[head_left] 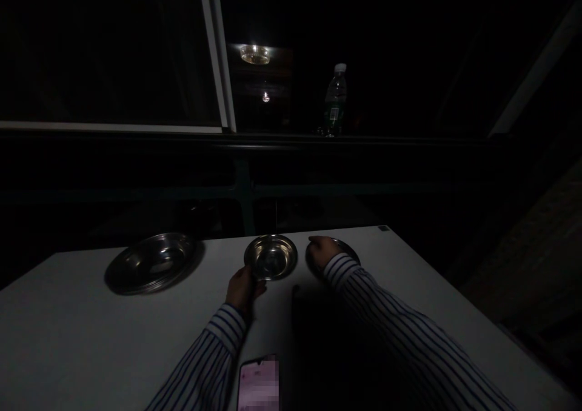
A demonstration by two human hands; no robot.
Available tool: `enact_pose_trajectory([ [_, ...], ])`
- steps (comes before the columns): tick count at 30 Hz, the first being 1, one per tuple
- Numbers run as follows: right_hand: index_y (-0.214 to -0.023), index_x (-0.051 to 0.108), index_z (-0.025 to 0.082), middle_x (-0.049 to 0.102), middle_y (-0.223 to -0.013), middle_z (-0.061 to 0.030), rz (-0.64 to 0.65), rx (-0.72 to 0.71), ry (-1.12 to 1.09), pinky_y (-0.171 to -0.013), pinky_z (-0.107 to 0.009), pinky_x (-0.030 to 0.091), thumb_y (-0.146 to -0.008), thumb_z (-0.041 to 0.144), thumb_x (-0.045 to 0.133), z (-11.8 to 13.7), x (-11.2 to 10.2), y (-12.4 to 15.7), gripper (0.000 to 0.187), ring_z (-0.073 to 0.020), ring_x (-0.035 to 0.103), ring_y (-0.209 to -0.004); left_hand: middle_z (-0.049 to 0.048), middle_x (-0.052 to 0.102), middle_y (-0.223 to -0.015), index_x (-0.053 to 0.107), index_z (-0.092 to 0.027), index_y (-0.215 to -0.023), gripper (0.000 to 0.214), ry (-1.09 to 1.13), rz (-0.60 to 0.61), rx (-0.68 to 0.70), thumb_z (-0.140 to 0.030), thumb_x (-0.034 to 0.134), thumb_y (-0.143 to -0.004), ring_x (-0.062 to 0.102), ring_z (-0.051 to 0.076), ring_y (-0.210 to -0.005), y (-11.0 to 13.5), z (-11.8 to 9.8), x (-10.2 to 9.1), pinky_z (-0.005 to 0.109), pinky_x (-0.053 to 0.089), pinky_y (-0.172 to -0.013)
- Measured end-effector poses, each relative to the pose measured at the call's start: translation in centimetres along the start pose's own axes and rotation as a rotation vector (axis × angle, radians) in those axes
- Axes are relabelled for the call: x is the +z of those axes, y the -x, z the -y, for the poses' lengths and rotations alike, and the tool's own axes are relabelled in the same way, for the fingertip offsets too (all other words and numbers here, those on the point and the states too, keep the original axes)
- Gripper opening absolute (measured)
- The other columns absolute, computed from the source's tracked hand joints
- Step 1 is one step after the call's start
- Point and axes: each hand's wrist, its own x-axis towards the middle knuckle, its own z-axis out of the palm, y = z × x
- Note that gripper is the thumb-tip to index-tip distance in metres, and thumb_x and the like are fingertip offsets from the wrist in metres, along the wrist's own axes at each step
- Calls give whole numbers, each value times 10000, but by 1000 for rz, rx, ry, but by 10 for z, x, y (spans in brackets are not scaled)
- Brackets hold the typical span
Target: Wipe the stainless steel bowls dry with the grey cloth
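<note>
The scene is very dark. My left hand (243,288) rests at the near left rim of a small steel dish (271,256) on a white table (73,332), its fingers curled against the rim. My right hand (321,251) lies on top of a second small steel dish (351,254) to the right, covering most of it; its fingers are too dim to read. Both arms wear striped sleeves.
A larger steel dish (152,262) sits at the table's left. A lit phone (259,383) lies at the near edge between my arms. A plastic water bottle (335,100) stands on a ledge beyond, by a window frame (217,53).
</note>
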Motion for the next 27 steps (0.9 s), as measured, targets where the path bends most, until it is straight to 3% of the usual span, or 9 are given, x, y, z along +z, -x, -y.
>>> enact_pose_trajectory([
  [4, -1072, 583, 146, 615, -1062, -64, -134, 75, -39, -868, -265, 401, -774, 207, 370, -35, -32, 2, 372, -177, 549, -999, 63, 613, -628, 594, -136, -740, 183, -115, -130, 98, -288, 588, -638, 602, 212, -689, 9, -17, -12, 321, 471, -627],
  [6, -1046, 597, 148, 640, -1008, -51, -199, 111, -78, -835, -242, 419, -775, 206, 372, -58, -43, 1, 357, -158, 571, -952, 76, 646, -688, 620, -140, -698, 180, -288, -166, 262, -303, 575, -635, 596, 226, -766, 17, -24, -10, 313, 454, -683],
  [8, -1024, 609, 143, 652, -976, -50, -246, 154, -108, -821, -233, 425, -771, 208, 389, -81, -50, 1, 342, -152, 581, -931, 89, 669, -735, 648, -130, -710, 231, -521, -33, 417, -328, 539, -658, 598, 230, -776, 27, -28, 1, 312, 446, -702],
  [12, -1004, 624, 128, 637, -1020, -71, -231, 205, -104, -864, -242, 399, -756, 199, 429, -114, -48, -1, 323, -169, 560, -986, 118, 670, -914, 652, -108, -888, 317, -895, 303, 497, -309, 445, -756, 602, 206, -862, 44, -24, 42, 272, 430, -734],
  [14, -979, 638, 121, 635, -1024, -82, -193, 215, -104, -867, -246, 395, -746, 188, 445, -125, -43, -2, 310, -180, 555, -999, 129, 664, -942, 648, -110, -905, 301, -1018, 351, 485, -282, 438, -774, 600, 198, -886, 47, -19, 62, 258, 418, -745],
  [18, -922, 665, 107, 647, -984, -112, -117, 238, -117, -818, -267, 417, -742, 216, 468, -140, -28, -3, 288, -213, 568, -972, 166, 660, -926, 654, -92, -843, 262, -1088, 328, 419, -243, 452, -771, 606, 217, -875, 38, -12, 87, 268, 419, -722],
  [22, -822, 689, 125, 681, -849, -85, -36, 230, -171, -701, -229, 441, -734, 210, 477, -149, -15, -8, 244, -177, 617, -817, 189, 651, -927, 647, -74, -800, 254, -1095, 312, 375, -222, 441, -775, 603, 222, -874, 26, -6, 97, 269, 415, -713],
  [27, -814, 680, 109, 672, -655, -49, 21, 250, -267, -531, -187, 425, -734, 177, 452, -156, -4, -13, 250, -115, 597, -562, 128, 674, -800, 646, -100, -695, 222, -1019, 342, 319, -180, 449, -760, 616, 182, -758, 22, 2, 103, 233, 423, -613],
])
